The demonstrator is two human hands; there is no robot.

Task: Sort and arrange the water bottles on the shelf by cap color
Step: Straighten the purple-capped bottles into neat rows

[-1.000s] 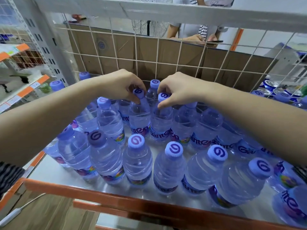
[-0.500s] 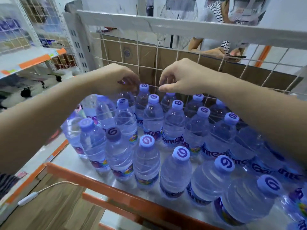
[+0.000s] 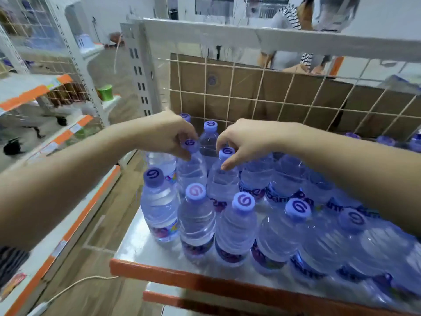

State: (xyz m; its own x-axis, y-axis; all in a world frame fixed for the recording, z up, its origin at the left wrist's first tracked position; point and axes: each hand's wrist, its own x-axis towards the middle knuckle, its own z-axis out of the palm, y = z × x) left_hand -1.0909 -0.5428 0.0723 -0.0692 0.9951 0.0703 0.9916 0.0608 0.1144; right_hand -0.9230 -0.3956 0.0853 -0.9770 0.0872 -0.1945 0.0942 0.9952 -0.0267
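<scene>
Swirl logos printed on the pale purple caps; label lettering too blurred to read. Left hand [image 3: 167, 133] pinching the cap of one water bottle [image 3: 191, 169], right hand [image 3: 245, 142] pinching the cap of the neighbouring bottle [image 3: 222, 181]. Both upright in the second row on the shelf [image 3: 134, 242], close before the wire mesh back [image 3: 273, 99].

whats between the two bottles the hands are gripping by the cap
In the head view, a bottle one row back shows in the gap between the left hand and right hand.
</scene>
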